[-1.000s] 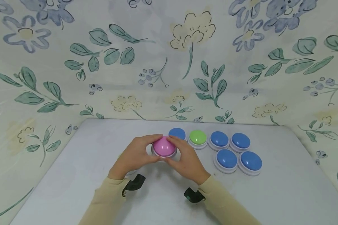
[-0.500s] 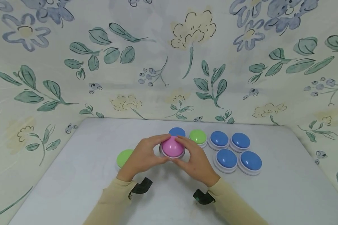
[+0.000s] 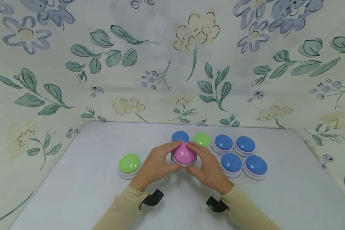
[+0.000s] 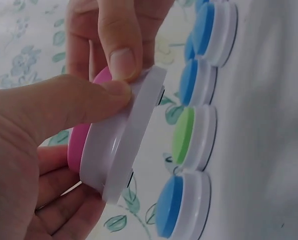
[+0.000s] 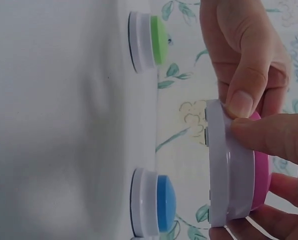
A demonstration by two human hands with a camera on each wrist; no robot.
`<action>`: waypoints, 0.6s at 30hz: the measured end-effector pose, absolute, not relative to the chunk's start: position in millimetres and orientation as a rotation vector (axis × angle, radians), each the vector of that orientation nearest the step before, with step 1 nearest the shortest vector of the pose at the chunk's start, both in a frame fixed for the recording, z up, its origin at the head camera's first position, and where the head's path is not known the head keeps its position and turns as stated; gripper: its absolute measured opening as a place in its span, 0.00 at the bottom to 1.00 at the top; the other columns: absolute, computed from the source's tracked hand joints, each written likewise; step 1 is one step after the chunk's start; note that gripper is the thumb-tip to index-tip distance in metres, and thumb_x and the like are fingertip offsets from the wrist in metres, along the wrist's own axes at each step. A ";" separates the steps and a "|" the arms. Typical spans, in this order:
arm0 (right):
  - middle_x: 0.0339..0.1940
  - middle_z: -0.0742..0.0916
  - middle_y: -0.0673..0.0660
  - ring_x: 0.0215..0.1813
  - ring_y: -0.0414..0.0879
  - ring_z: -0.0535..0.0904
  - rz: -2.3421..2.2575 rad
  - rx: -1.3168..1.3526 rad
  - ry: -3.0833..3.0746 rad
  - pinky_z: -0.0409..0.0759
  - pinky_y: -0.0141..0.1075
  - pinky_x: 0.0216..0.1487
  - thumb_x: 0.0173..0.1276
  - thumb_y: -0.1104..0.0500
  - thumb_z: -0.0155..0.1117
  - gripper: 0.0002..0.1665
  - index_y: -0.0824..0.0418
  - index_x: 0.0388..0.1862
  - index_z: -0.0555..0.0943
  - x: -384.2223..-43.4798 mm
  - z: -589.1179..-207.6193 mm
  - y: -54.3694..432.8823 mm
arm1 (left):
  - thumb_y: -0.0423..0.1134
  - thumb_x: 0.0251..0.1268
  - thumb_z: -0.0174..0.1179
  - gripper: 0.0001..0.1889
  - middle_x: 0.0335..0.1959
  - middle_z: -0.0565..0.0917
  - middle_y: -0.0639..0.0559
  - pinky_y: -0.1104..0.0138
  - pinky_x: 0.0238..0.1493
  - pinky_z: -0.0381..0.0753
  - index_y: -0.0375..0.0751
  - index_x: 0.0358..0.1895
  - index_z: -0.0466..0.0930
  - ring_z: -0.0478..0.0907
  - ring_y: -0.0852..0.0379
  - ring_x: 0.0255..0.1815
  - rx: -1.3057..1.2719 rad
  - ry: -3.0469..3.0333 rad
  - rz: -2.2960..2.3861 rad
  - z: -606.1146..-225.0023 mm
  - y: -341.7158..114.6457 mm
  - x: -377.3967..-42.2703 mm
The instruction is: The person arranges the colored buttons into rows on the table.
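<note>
A pink push button point(image 3: 184, 154) with a white base is held above the table between both hands. My left hand point(image 3: 158, 163) grips its left side, thumb on the near edge of the base and fingers round the far side. From the right, my right hand point(image 3: 209, 166) grips it in the same way. In the left wrist view, the white base point(image 4: 109, 145) is apart from the table, with small dark feet underneath. Just beyond the pink button sits a blue button point(image 3: 180, 136), partly hidden. A green button point(image 3: 129, 163) stands left of my left hand.
A second green button point(image 3: 202, 140) stands in the back row, right of the blue one. Several more blue buttons point(image 3: 231, 163) stand at the right in two rows. The white table point(image 3: 83, 179) meets a floral cloth point(image 3: 161, 64) at its back edge.
Both hands have carried the pink button to the right, and slightly nearer in the last half second. The green button on the left, hidden behind the left hand before, is now mostly visible.
</note>
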State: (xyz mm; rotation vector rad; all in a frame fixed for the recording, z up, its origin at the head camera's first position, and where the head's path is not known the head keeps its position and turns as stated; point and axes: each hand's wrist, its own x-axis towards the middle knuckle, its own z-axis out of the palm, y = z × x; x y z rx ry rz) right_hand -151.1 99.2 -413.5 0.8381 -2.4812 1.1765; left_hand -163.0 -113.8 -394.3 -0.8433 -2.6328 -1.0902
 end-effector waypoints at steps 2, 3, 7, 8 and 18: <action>0.71 0.76 0.61 0.72 0.56 0.71 1.164 0.833 -2.492 0.76 0.49 0.65 0.58 0.60 0.79 0.43 0.60 0.72 0.73 -150.2 -413.8 101.1 | 0.38 0.49 0.79 0.39 0.65 0.79 0.46 0.57 0.67 0.75 0.37 0.68 0.75 0.75 0.48 0.67 -0.837 -2.634 -1.091 -395.3 -111.1 -162.2; 0.71 0.76 0.60 0.72 0.56 0.71 1.164 0.829 -2.497 0.77 0.49 0.65 0.58 0.60 0.79 0.43 0.60 0.72 0.73 -149.6 -413.6 102.0 | 0.38 0.49 0.79 0.39 0.65 0.79 0.45 0.57 0.67 0.75 0.37 0.68 0.75 0.75 0.48 0.67 -0.834 -2.633 -1.092 -395.6 -109.9 -161.7; 0.71 0.76 0.61 0.72 0.57 0.71 1.160 0.821 -2.513 0.76 0.50 0.65 0.58 0.61 0.79 0.43 0.60 0.72 0.72 -148.2 -414.6 106.9 | 0.39 0.50 0.79 0.39 0.66 0.79 0.45 0.57 0.66 0.75 0.36 0.68 0.75 0.75 0.48 0.67 -0.838 -2.631 -1.095 -396.9 -104.2 -160.1; 0.71 0.76 0.61 0.72 0.57 0.71 1.157 0.817 -2.519 0.76 0.50 0.65 0.58 0.61 0.79 0.43 0.60 0.73 0.72 -147.8 -414.6 108.5 | 0.39 0.50 0.79 0.39 0.66 0.79 0.45 0.57 0.67 0.75 0.36 0.68 0.75 0.75 0.48 0.67 -0.839 -2.631 -1.096 -397.5 -102.4 -159.9; 0.71 0.76 0.62 0.71 0.57 0.72 1.121 0.794 -2.571 0.76 0.50 0.65 0.58 0.61 0.79 0.44 0.59 0.73 0.72 -146.6 -416.2 123.1 | 0.39 0.48 0.80 0.38 0.64 0.80 0.44 0.58 0.66 0.76 0.34 0.66 0.76 0.77 0.48 0.65 -0.854 -2.587 -1.042 -405.9 -85.3 -159.7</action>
